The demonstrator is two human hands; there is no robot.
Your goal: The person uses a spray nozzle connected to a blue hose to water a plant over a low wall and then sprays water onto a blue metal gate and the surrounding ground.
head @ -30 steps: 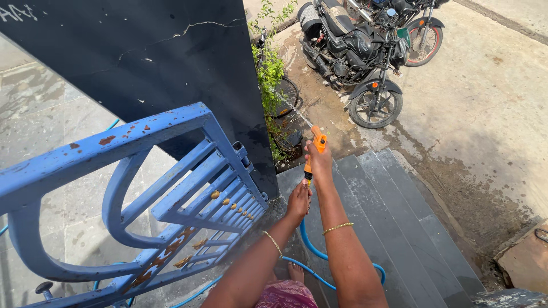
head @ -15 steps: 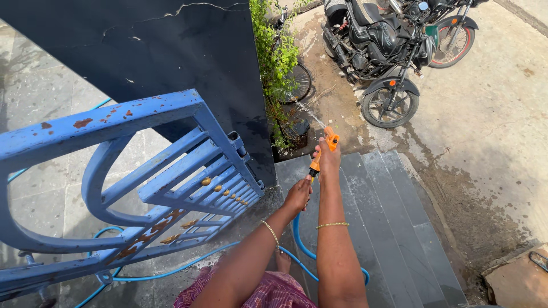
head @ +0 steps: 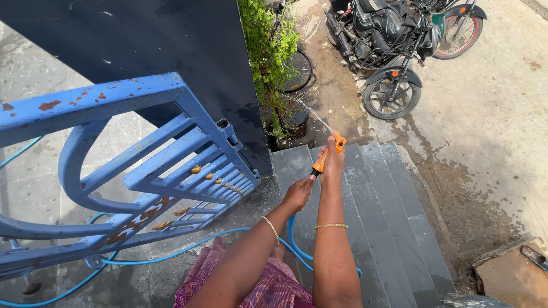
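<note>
My right hand point(head: 332, 163) grips an orange spray nozzle point(head: 338, 142) and points it away from me; a thin jet of water leaves it toward the green plant point(head: 267, 54) and its dark pot point(head: 291, 121). My left hand point(head: 298, 194) is closed on the blue hose point(head: 292, 235) just behind the nozzle. The hose loops down past my legs and runs left along the floor under the gate. Both wrists wear thin gold bangles.
A blue metal gate point(head: 142, 171) with rust spots stands open at my left, against a dark wall point(head: 160, 40). Grey stone steps point(head: 394, 222) lead down to wet concrete. A black motorcycle point(head: 388, 51) is parked ahead; a bicycle wheel point(head: 299, 68) shows behind the plant.
The view has swung a little; both hands with the nozzle have shifted right and slightly lower in the picture. The spray keeps going toward the plant.
</note>
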